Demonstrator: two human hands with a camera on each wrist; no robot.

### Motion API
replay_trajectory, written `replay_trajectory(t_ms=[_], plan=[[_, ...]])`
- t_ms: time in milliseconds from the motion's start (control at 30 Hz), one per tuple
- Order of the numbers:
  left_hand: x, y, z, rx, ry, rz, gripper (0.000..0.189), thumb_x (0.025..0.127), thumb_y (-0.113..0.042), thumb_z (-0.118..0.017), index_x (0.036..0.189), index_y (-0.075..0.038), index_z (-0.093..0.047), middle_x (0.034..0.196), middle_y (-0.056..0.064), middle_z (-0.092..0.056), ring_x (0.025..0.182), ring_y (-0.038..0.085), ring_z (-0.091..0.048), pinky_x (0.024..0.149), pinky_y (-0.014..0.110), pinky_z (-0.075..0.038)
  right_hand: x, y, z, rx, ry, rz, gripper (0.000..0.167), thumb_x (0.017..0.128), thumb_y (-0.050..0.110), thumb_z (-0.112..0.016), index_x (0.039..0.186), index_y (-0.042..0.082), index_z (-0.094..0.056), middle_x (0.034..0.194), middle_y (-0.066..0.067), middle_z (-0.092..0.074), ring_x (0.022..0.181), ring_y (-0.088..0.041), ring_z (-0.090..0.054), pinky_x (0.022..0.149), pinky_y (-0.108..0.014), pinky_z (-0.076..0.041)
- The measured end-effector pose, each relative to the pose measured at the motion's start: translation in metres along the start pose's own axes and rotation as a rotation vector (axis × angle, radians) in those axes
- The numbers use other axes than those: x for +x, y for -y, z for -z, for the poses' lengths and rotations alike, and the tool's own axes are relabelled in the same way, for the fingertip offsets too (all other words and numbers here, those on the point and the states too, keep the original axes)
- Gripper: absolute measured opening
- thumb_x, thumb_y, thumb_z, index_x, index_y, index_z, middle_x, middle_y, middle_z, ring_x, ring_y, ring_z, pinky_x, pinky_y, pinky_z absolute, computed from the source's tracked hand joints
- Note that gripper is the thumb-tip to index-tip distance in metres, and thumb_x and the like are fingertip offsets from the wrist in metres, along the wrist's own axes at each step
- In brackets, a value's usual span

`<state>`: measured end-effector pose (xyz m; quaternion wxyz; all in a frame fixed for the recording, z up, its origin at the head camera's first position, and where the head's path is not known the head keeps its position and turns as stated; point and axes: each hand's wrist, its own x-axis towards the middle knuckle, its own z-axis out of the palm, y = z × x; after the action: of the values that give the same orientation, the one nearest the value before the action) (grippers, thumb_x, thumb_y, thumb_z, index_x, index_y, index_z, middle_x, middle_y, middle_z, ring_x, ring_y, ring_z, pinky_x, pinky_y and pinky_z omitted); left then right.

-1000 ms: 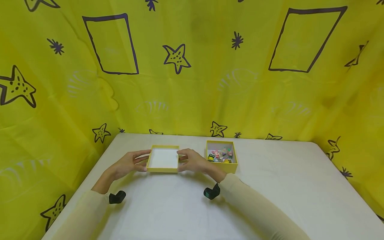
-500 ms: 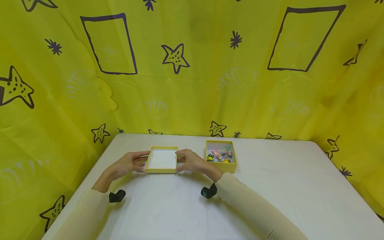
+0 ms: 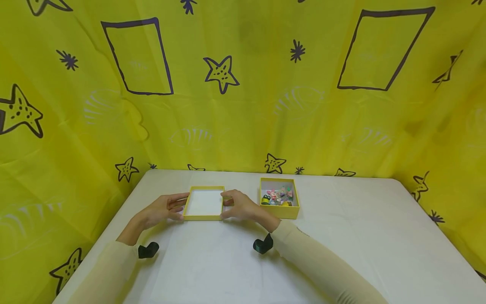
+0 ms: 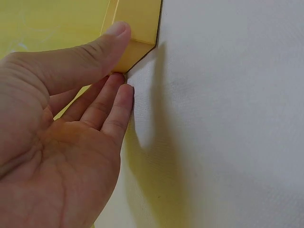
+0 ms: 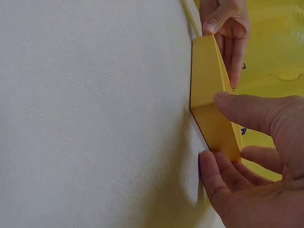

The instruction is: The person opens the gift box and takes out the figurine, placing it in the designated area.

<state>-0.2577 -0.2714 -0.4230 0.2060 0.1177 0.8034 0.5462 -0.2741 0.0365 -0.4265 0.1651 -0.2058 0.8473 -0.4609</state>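
A shallow yellow box lid with a white inside lies open side up, its lower edge against the white table. My left hand holds its left side, thumb at the near corner and fingers along the side wall. On the other side, my right hand grips the right wall, thumb at the near corner and index finger at the rim. The left wrist view shows my left thumb on the yellow corner. In the right wrist view, my right thumb touches the rim and fingertips lie along the side.
Right of the lid stands a deeper yellow box holding several small colourful toy figures. The white table extends to the right and front. A yellow patterned curtain borders the back and sides.
The box lid has come down slightly and toward me, with both hands moving along on it. The deeper box with the figures stays in place; the head view shifts a little.
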Motion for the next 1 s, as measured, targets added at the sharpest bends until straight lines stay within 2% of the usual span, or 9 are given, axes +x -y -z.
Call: replay_trajectory(t_ms=[533, 700, 833, 1000], plan=[[-0.001, -0.003, 0.001, -0.002, 0.027, 0.001, 0.088, 0.086, 0.007, -0.077, 0.158, 0.006, -0.027, 0.164, 0.028, -0.023, 0.149, 0.043, -0.027, 0.113, 0.041, -0.041, -0.002, 0.002, 0.0, -0.02, 0.0, 0.004, 0.079, 0.081, 0.009, -0.088, 0.15, 0.001, -0.049, 0.15, -0.017, -0.051, 0.129, -0.03, -0.059, 0.113, -0.044, -0.046], [-0.003, -0.007, 0.002, 0.032, 0.051, -0.01, 0.084, 0.09, 0.004, -0.075, 0.158, 0.008, -0.026, 0.163, 0.029, -0.024, 0.149, 0.044, -0.027, 0.114, 0.042, -0.04, -0.004, 0.003, 0.001, -0.042, 0.013, 0.018, 0.079, 0.083, 0.01, -0.087, 0.151, 0.002, -0.048, 0.151, -0.016, -0.05, 0.13, -0.03, -0.058, 0.113, -0.043, -0.046], [-0.006, -0.01, 0.002, 0.098, 0.03, -0.046, 0.08, 0.095, -0.007, -0.073, 0.159, 0.007, -0.025, 0.162, 0.028, -0.028, 0.148, 0.043, -0.031, 0.113, 0.042, -0.044, -0.004, 0.004, 0.004, -0.065, 0.033, 0.05, 0.083, 0.083, 0.01, -0.087, 0.154, 0.006, -0.044, 0.152, -0.018, -0.048, 0.129, -0.03, -0.059, 0.112, -0.042, -0.047], [-0.009, -0.016, 0.002, 0.16, -0.044, -0.1, 0.079, 0.099, -0.016, -0.07, 0.161, 0.002, -0.025, 0.162, 0.024, -0.032, 0.143, 0.042, -0.042, 0.11, 0.044, -0.049, -0.004, 0.006, 0.009, -0.094, 0.049, 0.089, 0.087, 0.085, 0.013, -0.086, 0.158, 0.012, -0.039, 0.154, -0.022, -0.044, 0.124, -0.031, -0.063, 0.107, -0.045, -0.051]])
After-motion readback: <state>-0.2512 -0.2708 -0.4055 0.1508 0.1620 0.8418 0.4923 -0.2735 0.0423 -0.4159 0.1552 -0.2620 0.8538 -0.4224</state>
